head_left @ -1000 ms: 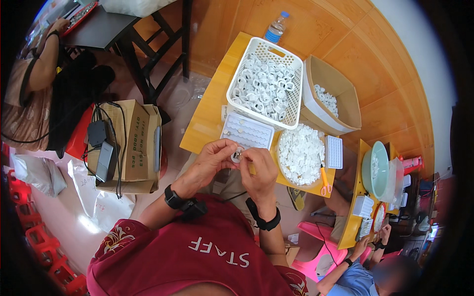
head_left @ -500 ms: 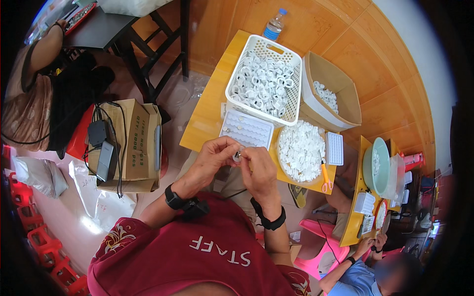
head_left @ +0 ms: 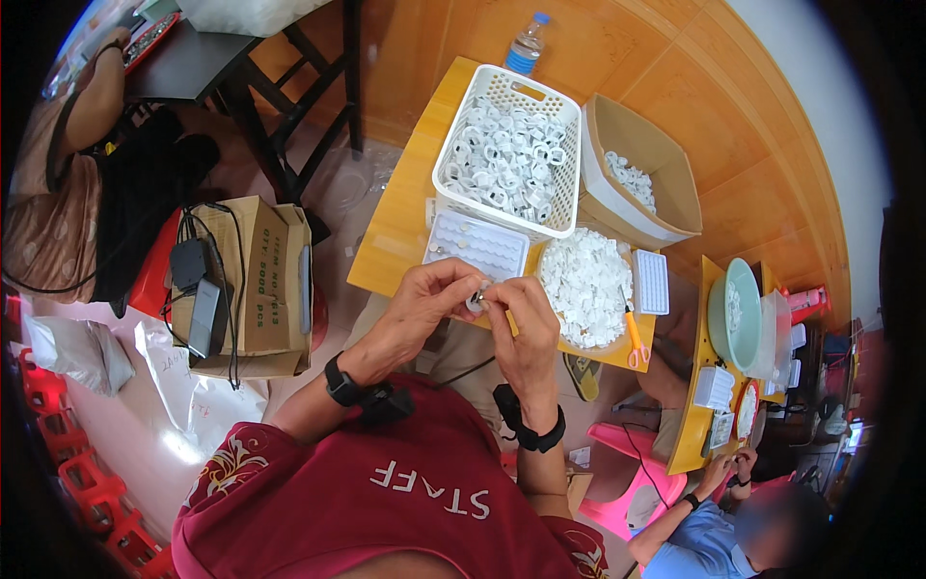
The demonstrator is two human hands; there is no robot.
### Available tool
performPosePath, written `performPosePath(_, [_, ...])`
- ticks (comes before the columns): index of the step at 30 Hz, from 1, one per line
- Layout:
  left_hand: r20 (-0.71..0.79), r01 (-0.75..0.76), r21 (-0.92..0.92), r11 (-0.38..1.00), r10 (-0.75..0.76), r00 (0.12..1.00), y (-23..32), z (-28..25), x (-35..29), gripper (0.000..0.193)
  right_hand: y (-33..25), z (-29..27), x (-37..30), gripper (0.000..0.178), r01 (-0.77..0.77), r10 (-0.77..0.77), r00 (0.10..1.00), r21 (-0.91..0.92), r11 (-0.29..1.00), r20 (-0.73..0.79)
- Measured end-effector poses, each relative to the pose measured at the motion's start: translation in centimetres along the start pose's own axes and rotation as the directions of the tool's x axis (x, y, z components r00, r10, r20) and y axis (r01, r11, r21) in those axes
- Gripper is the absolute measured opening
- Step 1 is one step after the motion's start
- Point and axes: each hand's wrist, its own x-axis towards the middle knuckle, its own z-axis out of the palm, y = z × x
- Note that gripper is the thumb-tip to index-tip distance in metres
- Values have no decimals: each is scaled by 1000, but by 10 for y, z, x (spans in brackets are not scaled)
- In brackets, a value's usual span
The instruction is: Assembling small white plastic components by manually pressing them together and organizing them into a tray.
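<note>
Just in front of the table's near edge, my two hands meet over a small white rounded plastic part [head_left: 474, 303]. A shiny, dark bit shows on it, but the fingers cover most of the part. My left hand [head_left: 429, 307] is closed, pinching it between thumb and fingertips. My right hand [head_left: 527, 323] is closed too, its thumb and forefinger pressed together against the part's right side; whether they hold a separate tiny piece cannot be made out. Right behind the hands lies a white ridged tray [head_left: 492, 253] with a few small round metallic pieces at its left end.
A white basket [head_left: 453, 196] of white ring-shaped parts stands on the yellow table [head_left: 381, 253]. Right of it are a heap of white pieces [head_left: 584, 289], orange-handled scissors [head_left: 637, 340], another tray [head_left: 651, 282] and a carton [head_left: 666, 198]. A co-worker [head_left: 699, 540] sits at right.
My right hand has shifted slightly to the right, its wrist turned a little, with fingertips still at the white part. The whole view has moved slightly.
</note>
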Motion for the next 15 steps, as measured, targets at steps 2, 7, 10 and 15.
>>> performPosePath(2, [-3,5,14,1000,-5,1000,0,2,1,18,3,0,-2,13,-19,19,1000,36,999,6])
performPosePath(7, [24,10,21,1000,-10,1000,-1,6,2,18,4,-2,-7,12,-128,131,991,163,978,-7])
performPosePath(10, [33,8,59,998,-10,999,-2,9,2,19,3,-3,-9,10,-217,237,971,308,926,-29])
performPosePath(15, [49,-22,129,991,16,999,-2,22,3,19,6,-5,-18,9,-280,344,937,444,851,-67])
